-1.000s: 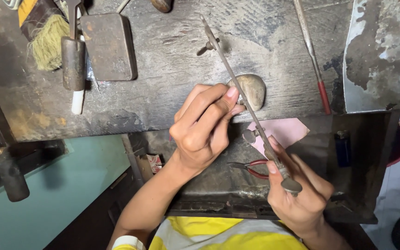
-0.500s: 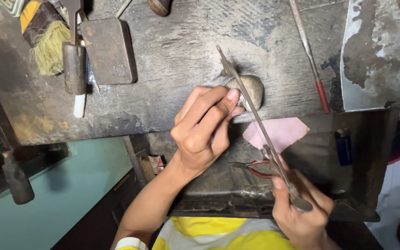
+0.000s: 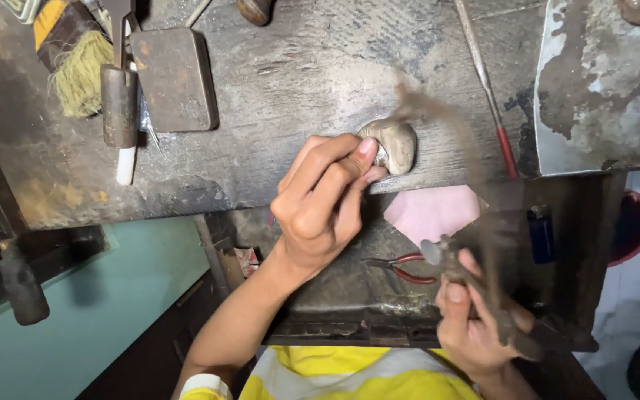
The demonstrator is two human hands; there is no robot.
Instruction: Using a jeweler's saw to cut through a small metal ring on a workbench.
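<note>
File (image 3: 483, 222) now swung back toward body, blurred mid-stroke in clenched right hand (image 3: 479, 330); left hand (image 3: 320, 207) fingertips pinch small metal piece (image 3: 381, 154) against rounded bench peg (image 3: 394, 142) just beyond them, bracing it for filing.

I see a small silvery piece (image 3: 381, 155) pinched against a rounded, worn wooden peg (image 3: 398, 144) at the table's (image 3: 298, 89) front edge; a long file (image 3: 475, 222) slants motion-blurred just beside that peg.

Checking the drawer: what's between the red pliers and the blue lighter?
In the head view, the right hand and its blurred file lie between the pliers and lighter.
</note>
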